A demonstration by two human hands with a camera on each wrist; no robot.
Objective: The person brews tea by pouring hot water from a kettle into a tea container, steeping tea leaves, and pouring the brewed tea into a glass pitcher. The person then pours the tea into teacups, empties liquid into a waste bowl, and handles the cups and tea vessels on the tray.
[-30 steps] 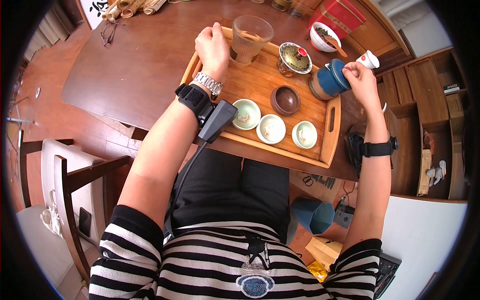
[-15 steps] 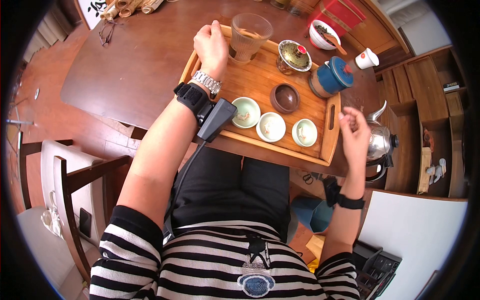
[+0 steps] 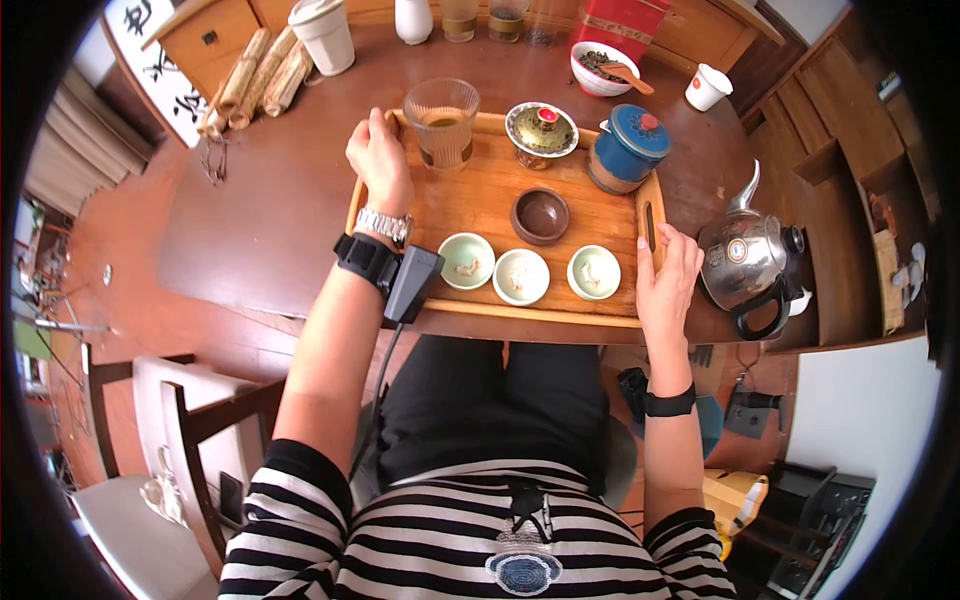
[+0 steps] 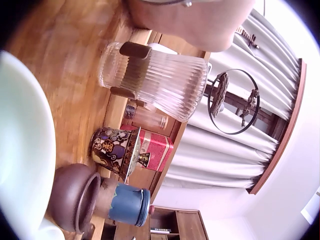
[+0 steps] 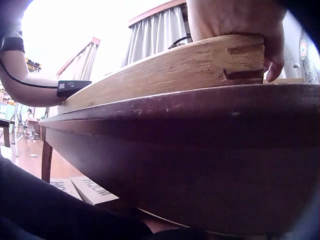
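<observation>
My left hand (image 3: 382,165) grips the left end of a wooden tray (image 3: 480,312), its fingers mostly hidden at the rim. At the opposite end, my right hand (image 3: 670,285) holds the edge by the handle slot, thumb inside and fingers over the outer side. The tray bears a ribbed glass pitcher (image 3: 440,110) beside my left hand, a patterned lidded bowl (image 3: 540,135) and a blue lidded teapot (image 3: 630,150) along the back. A brown clay bowl (image 3: 540,216) sits mid-tray. Toward the front stand three pale green cups, the left (image 3: 466,262), middle (image 3: 521,277) and right (image 3: 594,273).
Right of the tray stands a steel kettle (image 3: 745,265). Behind are a white bowl of tea leaves (image 3: 600,70) with a wooden scoop, a paper cup (image 3: 708,88) and a red box (image 3: 622,25). Bamboo rolls (image 3: 262,80) and a white canister (image 3: 323,38) lie back left.
My right hand has left the teapot's lid knob and come down to the tray's right end. The left hand stays at the left end. The head view has shifted, showing more of the table's back.
</observation>
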